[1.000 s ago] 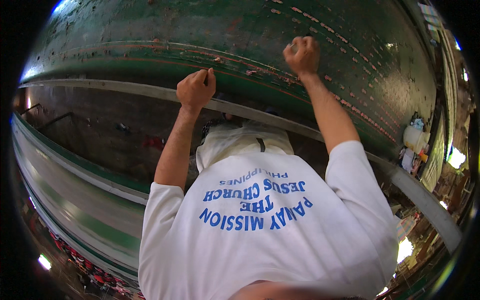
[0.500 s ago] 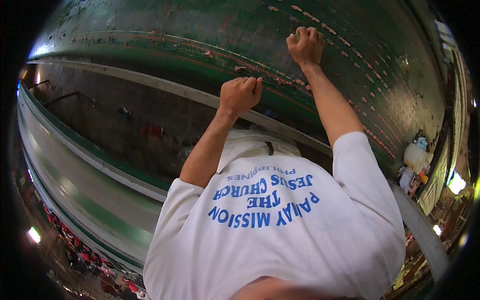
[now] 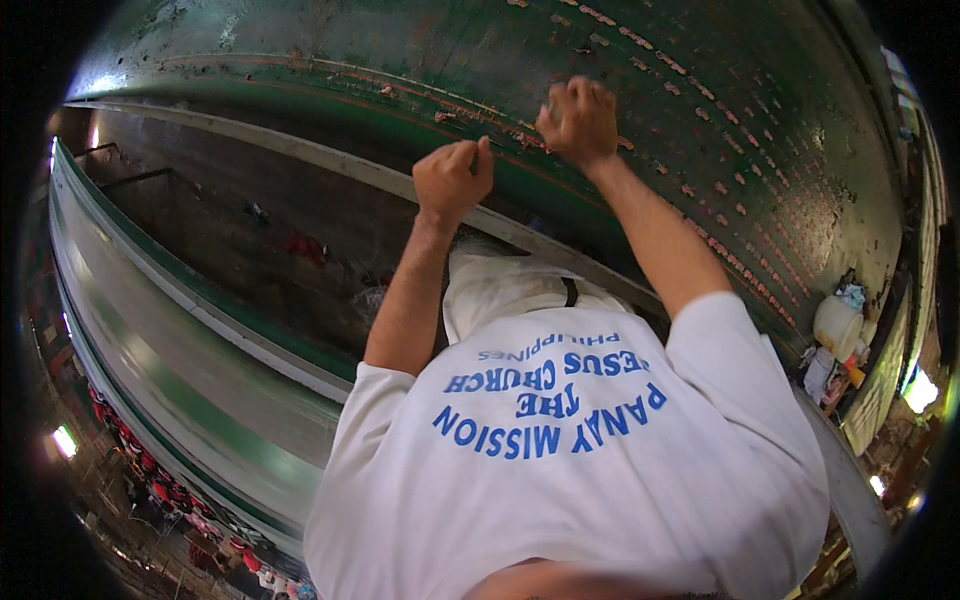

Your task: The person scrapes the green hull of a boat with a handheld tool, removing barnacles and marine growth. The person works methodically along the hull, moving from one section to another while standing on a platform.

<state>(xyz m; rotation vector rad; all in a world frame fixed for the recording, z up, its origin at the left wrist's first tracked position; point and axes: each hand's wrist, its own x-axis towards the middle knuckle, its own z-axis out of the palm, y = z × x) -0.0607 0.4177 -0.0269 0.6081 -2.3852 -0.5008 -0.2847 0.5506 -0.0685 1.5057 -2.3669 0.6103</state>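
My left hand (image 3: 453, 182) is closed in a fist, its thumb up against the curled fingers. It is over the near edge of a long green table (image 3: 330, 85); whether it touches cannot be told. Farther in and to the right, my right hand (image 3: 582, 120) is closed too, its fingers curled, above the green surface. What either hand holds, if anything, is hidden. Broken rows of pinkish, flaky marks (image 3: 672, 62) run along the tabletop to the right of my right hand. More pinkish crumbs (image 3: 445, 117) lie in a line just beyond my left hand.
A pale rail (image 3: 330, 155) runs along the table's near side. To the left, across a dark floor (image 3: 250, 255), stands another long green-and-grey table (image 3: 190, 330). A whitish container (image 3: 836, 325) with cloths sits at the right end. Red items (image 3: 150, 465) lie beyond at lower left.
My right hand has moved down and to the left, nearer my left hand. My left hand has shifted slightly left and up. Both stay closed, and the view has tilted a little.
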